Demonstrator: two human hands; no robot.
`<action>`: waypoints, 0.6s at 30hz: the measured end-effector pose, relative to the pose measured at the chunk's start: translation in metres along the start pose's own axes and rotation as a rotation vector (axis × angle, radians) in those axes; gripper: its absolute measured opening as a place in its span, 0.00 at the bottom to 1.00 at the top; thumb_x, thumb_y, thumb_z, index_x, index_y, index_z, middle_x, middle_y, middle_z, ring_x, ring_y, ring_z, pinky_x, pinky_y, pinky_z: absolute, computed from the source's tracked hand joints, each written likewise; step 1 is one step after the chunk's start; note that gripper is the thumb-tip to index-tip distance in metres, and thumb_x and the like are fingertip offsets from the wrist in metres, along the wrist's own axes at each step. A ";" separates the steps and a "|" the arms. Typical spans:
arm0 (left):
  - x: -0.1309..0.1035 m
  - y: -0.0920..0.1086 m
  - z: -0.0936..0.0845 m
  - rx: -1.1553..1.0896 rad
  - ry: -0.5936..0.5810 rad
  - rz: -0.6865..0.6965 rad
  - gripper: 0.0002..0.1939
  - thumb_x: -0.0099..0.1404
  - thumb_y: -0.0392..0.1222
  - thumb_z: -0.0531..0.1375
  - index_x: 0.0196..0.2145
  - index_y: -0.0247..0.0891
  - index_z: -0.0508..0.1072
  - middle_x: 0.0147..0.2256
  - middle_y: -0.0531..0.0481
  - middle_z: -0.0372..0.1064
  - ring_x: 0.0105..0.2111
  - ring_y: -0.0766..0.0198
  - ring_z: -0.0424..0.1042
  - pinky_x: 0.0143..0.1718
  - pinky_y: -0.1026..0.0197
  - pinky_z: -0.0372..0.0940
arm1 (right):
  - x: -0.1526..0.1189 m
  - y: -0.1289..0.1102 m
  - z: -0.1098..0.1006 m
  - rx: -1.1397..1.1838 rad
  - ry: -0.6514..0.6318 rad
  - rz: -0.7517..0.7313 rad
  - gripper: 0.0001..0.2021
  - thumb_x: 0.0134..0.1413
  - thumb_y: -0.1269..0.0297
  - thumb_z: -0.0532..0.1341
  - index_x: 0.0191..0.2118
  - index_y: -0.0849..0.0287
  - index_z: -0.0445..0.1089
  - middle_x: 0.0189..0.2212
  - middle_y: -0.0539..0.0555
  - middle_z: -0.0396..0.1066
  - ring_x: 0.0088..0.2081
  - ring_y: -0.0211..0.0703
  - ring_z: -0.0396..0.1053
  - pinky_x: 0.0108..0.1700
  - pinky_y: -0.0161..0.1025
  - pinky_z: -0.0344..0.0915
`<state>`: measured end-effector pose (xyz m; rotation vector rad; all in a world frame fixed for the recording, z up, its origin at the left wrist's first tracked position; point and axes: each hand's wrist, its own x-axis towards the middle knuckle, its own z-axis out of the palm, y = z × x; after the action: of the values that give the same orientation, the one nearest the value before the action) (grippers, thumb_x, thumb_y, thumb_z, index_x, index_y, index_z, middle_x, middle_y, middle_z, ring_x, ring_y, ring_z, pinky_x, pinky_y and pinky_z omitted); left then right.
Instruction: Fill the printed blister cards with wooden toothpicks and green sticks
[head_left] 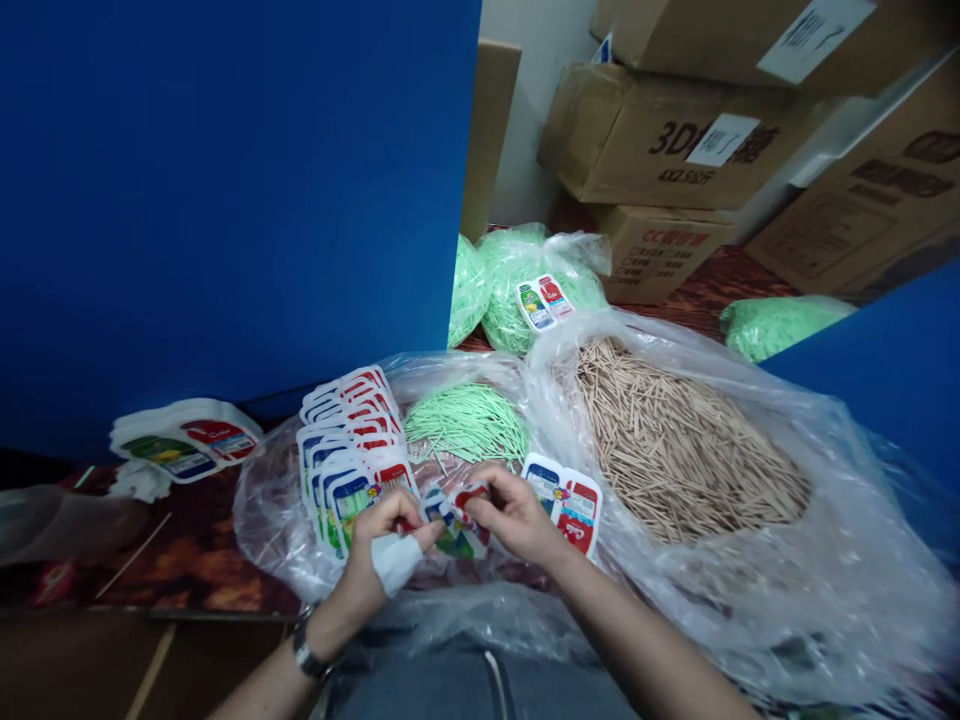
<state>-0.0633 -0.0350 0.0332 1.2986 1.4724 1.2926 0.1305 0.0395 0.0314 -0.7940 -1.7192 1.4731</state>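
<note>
A small, glossy blue, green and red printed packet (459, 540) is held between both hands, above the clear plastic sheeting. The fingers of the left hand (377, 526) pinch its left edge; those of the right hand (519, 516) pinch its red upper right part. Just beyond lies a heap of thin pale-green sticks (469, 422), with overlapping white-edged printed packs (349, 425) to its left. Rightward, tan sticks (682, 450) fill a clear plastic bag (832, 560).
</note>
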 end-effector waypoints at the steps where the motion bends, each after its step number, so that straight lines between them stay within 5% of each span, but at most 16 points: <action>1: 0.000 0.001 0.001 0.017 -0.007 -0.008 0.11 0.54 0.38 0.65 0.20 0.36 0.66 0.21 0.54 0.66 0.22 0.68 0.65 0.24 0.66 0.62 | 0.000 0.002 0.000 0.012 0.028 0.004 0.09 0.56 0.56 0.61 0.37 0.56 0.67 0.28 0.49 0.65 0.30 0.37 0.64 0.33 0.34 0.63; 4: -0.001 0.002 0.000 0.045 -0.023 -0.043 0.05 0.58 0.40 0.62 0.29 0.35 0.73 0.25 0.51 0.72 0.24 0.65 0.69 0.27 0.64 0.65 | 0.001 0.006 -0.005 0.036 0.140 0.010 0.08 0.57 0.57 0.60 0.35 0.56 0.65 0.27 0.48 0.64 0.28 0.36 0.64 0.31 0.34 0.63; 8: -0.003 0.003 0.002 -0.049 -0.014 0.022 0.18 0.53 0.39 0.66 0.43 0.36 0.72 0.40 0.43 0.74 0.36 0.58 0.74 0.35 0.61 0.69 | 0.000 0.006 -0.011 0.018 0.168 -0.044 0.07 0.57 0.58 0.60 0.35 0.55 0.65 0.29 0.49 0.65 0.31 0.37 0.65 0.33 0.35 0.64; 13: -0.001 0.012 0.008 0.088 -0.067 0.155 0.08 0.56 0.37 0.65 0.23 0.36 0.69 0.25 0.51 0.70 0.26 0.64 0.70 0.28 0.63 0.65 | -0.003 0.006 -0.005 -0.021 0.164 -0.129 0.05 0.58 0.60 0.59 0.36 0.55 0.66 0.31 0.50 0.67 0.35 0.40 0.67 0.40 0.39 0.65; 18: 0.001 0.017 0.008 0.096 -0.101 0.160 0.01 0.59 0.35 0.62 0.30 0.36 0.73 0.29 0.48 0.74 0.30 0.62 0.73 0.32 0.62 0.67 | -0.006 0.008 -0.004 -0.053 0.156 -0.124 0.05 0.58 0.60 0.59 0.37 0.54 0.66 0.32 0.51 0.68 0.37 0.41 0.68 0.44 0.42 0.65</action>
<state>-0.0528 -0.0330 0.0482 1.5483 1.3979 1.2500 0.1372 0.0375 0.0230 -0.7940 -1.6646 1.2546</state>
